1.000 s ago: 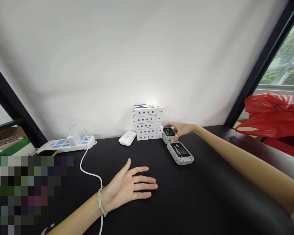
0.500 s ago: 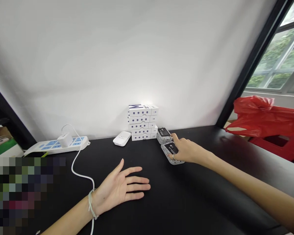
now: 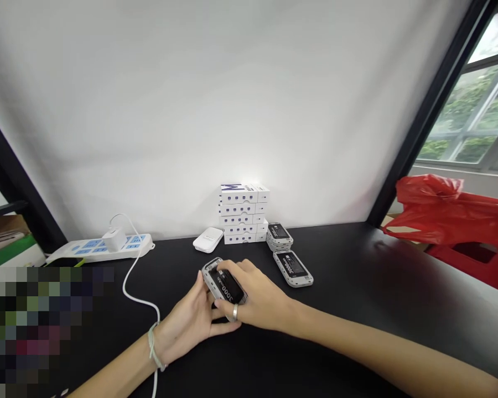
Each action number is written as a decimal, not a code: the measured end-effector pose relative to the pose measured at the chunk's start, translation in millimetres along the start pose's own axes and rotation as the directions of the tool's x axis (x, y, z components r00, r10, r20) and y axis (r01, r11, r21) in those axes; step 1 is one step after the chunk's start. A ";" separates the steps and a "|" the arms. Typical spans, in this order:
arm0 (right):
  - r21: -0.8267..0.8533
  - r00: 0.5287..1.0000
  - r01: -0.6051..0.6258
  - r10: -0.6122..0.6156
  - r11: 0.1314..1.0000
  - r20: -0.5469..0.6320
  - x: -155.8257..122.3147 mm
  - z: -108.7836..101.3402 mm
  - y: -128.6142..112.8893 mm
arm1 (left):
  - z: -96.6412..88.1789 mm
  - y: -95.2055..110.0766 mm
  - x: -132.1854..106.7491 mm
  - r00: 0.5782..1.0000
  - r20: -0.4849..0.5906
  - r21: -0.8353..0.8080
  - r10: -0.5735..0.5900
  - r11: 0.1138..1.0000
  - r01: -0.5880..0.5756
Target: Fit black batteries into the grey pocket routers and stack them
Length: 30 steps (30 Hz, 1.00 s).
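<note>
In front of me is a grey device (image 3: 229, 289) with rounded corners and a black 3000mAh battery in its face, held tilted above the table. My right hand (image 3: 255, 296), with a ring on one finger, is closed across it from the right. At its left edge rests the thumb of my left hand (image 3: 191, 323), with the other fingers behind and below it, partly hidden. Another grey device (image 3: 294, 269) of this kind lies on the table, right of my hands. Behind that one is a short stack of similar devices (image 3: 279, 235).
White boxes (image 3: 244, 215) are stacked against the wall, with a white device (image 3: 208, 240) beside them. A power strip (image 3: 143, 246) with a plugged-in charger (image 3: 114, 239) stands left. Its white cable (image 3: 139, 299) runs under my left wrist. A red plastic bag (image 3: 448, 207) is at right.
My right hand has moved left from the grey devices, carrying one to my left hand. My left hand was open with nothing in it and now grips the device's edge.
</note>
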State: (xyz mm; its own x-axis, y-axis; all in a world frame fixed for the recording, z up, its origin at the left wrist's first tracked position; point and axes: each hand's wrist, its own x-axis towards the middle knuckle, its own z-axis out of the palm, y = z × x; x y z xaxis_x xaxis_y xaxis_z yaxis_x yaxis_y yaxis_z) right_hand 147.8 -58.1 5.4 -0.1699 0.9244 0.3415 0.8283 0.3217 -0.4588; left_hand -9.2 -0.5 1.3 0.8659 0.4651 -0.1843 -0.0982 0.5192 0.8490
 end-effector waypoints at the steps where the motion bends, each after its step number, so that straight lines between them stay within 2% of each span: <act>1: 0.052 1.000 0.007 -0.008 0.999 0.002 4.1 0.3 1.4 | 0.2 0.7 0.2 1.000 -0.009 -0.005 0.018 1.000 -0.018; 5: 0.222 0.995 0.010 -0.031 0.975 0.093 14.1 -4.7 5.8 | 2.5 1.5 -1.0 0.999 -0.018 -0.013 0.030 0.999 -0.030; 11: 0.267 0.966 -0.103 0.032 0.958 0.258 14.7 -10.1 2.9 | 5.9 -1.2 -5.1 0.998 -0.059 0.009 0.022 1.000 -0.021; 13: 0.286 0.971 -0.113 0.044 0.952 0.236 11.7 -10.1 0.3 | 5.8 -0.6 -5.4 0.997 -0.072 0.002 0.006 1.000 -0.006; 17: 0.313 0.995 -0.087 0.064 0.946 0.082 6.5 -8.3 -1.3 | 2.8 1.8 -3.3 0.997 -0.082 0.004 0.008 1.000 -0.008; 19: 0.359 0.996 -0.081 0.062 0.930 0.064 7.3 -8.7 1.7 | -0.5 1.9 -1.3 0.994 -0.105 -0.008 0.031 0.999 -0.032; 21: 0.466 0.991 -0.092 0.034 0.880 0.132 11.5 -11.8 8.1 | -4.3 1.1 0.9 0.991 -0.127 -0.029 0.041 0.999 -0.045; 24: 0.650 0.978 -0.125 -0.019 0.749 0.210 23.4 -21.0 24.4 | -8.2 0.0 3.4 0.993 -0.111 -0.039 0.037 0.998 -0.042; 25: 0.671 0.981 -0.139 0.010 0.728 0.192 28.3 -24.1 31.5 | -8.7 -0.1 3.8 0.994 -0.108 -0.036 0.035 0.999 -0.039; 27: 0.632 0.981 -0.192 0.149 0.751 0.120 38.6 -28.2 47.4 | -8.7 -0.1 3.8 0.992 -0.122 -0.022 0.029 0.999 -0.032; 30: 0.486 0.935 -0.343 0.343 0.804 0.092 53.5 -25.8 70.1 | -8.3 -0.3 2.9 0.989 -0.146 -0.001 0.017 1.000 -0.017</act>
State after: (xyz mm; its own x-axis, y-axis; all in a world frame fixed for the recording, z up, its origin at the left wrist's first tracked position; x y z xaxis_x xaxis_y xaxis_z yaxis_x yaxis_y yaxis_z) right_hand 210.6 8.7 12.7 0.0764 0.9934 0.0861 0.4648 0.0409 -0.8844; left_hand -10.8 6.6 -3.5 0.7831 0.5735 -0.2407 -0.1135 0.5123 0.8513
